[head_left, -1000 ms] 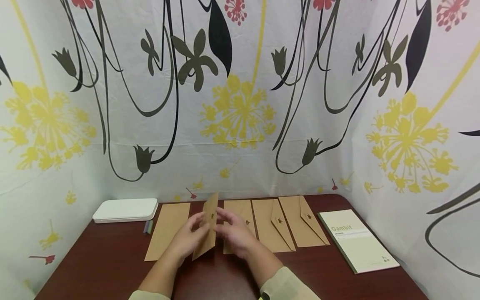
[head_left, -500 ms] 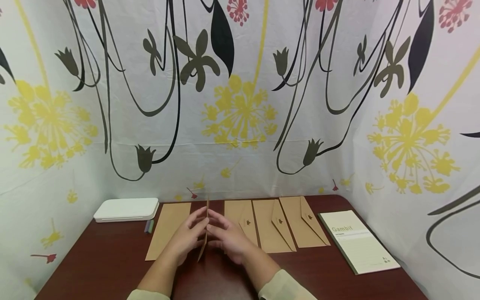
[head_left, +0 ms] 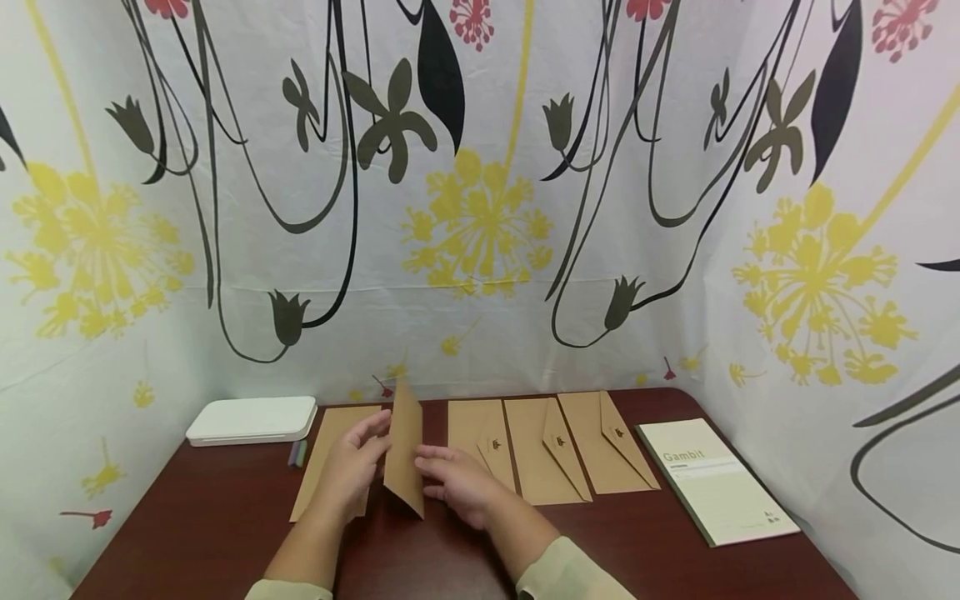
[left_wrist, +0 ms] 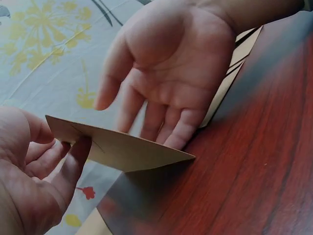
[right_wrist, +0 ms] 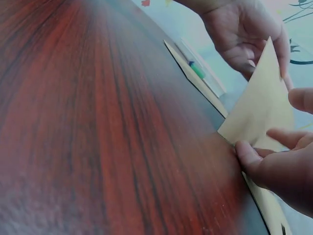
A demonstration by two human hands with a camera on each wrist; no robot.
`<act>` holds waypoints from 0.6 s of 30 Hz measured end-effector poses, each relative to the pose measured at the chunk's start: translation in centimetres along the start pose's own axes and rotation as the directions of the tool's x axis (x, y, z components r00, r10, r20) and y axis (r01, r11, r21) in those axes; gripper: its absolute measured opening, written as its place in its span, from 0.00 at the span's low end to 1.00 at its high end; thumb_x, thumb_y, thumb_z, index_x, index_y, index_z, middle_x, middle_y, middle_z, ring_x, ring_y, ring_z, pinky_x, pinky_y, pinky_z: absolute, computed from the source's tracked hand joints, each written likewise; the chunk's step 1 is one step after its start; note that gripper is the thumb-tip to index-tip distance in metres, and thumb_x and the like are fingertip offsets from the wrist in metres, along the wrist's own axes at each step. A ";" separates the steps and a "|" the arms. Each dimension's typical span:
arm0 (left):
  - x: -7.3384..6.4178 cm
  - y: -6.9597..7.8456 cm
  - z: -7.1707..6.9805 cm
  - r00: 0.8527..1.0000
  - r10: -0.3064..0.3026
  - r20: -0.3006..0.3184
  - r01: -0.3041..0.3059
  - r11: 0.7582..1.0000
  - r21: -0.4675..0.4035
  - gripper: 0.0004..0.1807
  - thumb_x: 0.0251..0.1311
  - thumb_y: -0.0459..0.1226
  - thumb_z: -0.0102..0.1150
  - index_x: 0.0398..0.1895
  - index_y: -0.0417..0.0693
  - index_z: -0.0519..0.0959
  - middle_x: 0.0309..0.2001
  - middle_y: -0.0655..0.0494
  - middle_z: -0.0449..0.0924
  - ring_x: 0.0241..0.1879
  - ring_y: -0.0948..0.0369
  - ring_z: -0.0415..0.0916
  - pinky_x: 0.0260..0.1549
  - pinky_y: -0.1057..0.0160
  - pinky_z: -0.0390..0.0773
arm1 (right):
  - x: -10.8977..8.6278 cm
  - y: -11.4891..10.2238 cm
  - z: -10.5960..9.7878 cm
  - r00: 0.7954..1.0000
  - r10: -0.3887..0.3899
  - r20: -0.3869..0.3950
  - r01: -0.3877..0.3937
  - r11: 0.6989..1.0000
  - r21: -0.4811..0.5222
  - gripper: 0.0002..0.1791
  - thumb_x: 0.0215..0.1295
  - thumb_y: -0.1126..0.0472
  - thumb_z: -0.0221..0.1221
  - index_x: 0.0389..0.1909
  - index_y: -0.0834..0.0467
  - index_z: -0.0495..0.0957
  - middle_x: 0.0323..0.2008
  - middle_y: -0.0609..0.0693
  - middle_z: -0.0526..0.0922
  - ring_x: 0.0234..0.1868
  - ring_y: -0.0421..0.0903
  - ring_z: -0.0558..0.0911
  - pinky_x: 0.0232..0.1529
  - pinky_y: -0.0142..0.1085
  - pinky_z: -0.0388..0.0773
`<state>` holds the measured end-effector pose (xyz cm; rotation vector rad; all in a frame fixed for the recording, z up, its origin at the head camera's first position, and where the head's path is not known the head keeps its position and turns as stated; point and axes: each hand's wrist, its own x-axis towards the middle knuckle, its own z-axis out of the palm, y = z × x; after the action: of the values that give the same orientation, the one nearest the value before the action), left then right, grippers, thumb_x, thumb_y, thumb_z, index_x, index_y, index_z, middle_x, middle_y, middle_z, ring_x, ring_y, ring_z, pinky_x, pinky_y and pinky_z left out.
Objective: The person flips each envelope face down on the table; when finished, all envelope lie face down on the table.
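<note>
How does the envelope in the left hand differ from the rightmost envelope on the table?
The held envelope is tipped steeply up; the rightmost envelope lies flat. The left hand grips the held envelope, while no hand touches the rightmost envelope. Both are brown.

Left hand (left_wrist: 34, 181) pinching a tan paper envelope (left_wrist: 122, 152) above the table (left_wrist: 244, 152).
The grip takes the envelope's left end, and its lower right corner slants towards the red-brown wood. The right hand (left_wrist: 171, 68) shows its palm, fingers pointing down, some tips hidden behind the envelope; contact is unclear. Floral cloth (left_wrist: 34, 63) spreads behind.
</note>
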<state>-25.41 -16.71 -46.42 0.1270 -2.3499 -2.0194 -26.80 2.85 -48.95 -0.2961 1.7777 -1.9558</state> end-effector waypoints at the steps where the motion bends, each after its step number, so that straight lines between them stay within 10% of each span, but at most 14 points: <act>1: 0.1 -0.1 -0.2 1.000 0.007 -0.009 -0.007 1.000 0.020 0.27 0.78 0.37 0.56 0.79 0.51 0.72 0.80 0.47 0.70 0.75 0.47 0.72 0.61 0.54 0.82 | 0.0 0.0 -0.1 1.000 0.005 -0.001 -0.005 1.000 0.003 0.34 0.81 0.55 0.56 0.79 0.69 0.65 0.81 0.68 0.64 0.81 0.65 0.66 0.79 0.59 0.68; 14: 0.9 -2.1 -1.9 0.998 -0.036 -0.043 0.041 0.991 0.125 0.35 0.68 0.31 0.55 0.80 0.41 0.67 0.77 0.40 0.72 0.74 0.43 0.72 0.54 0.59 0.83 | 0.2 -0.4 -2.0 0.998 -0.008 -0.061 0.013 0.997 0.082 0.36 0.83 0.57 0.51 0.80 0.75 0.55 0.80 0.75 0.60 0.81 0.70 0.64 0.82 0.58 0.64; 18: 1.1 -2.5 -1.8 0.999 -0.029 -0.024 0.033 0.981 0.194 0.34 0.67 0.31 0.56 0.79 0.39 0.68 0.75 0.36 0.74 0.76 0.40 0.71 0.65 0.48 0.80 | 0.2 -0.6 -2.4 0.998 -0.001 -0.068 0.007 0.996 0.087 0.36 0.83 0.57 0.51 0.80 0.75 0.55 0.80 0.76 0.59 0.81 0.71 0.64 0.81 0.59 0.64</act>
<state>-26.26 -18.97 -48.66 0.1917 -2.5423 -1.7870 -28.25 4.88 -48.68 -0.2062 1.7284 -2.0624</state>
